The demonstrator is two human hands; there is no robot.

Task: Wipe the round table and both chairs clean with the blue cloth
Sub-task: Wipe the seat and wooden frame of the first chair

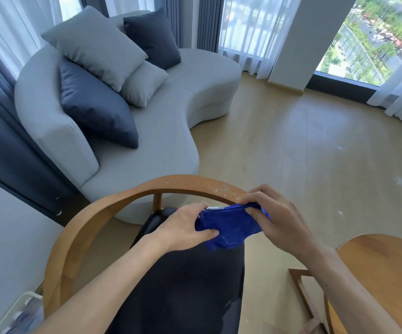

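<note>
A bunched blue cloth hangs between my two hands above a chair. My left hand pinches its left edge with thumb and fingers. My right hand grips its upper right edge. The chair has a curved wooden backrest with white specks of dust on its top near my right hand, and a black seat below my arms. Part of the round wooden table shows at the lower right.
A curved grey sofa with several grey and dark cushions stands behind the chair. Wooden floor stretches to the right toward tall windows with curtains. A white rack sits at the lower left by the wall.
</note>
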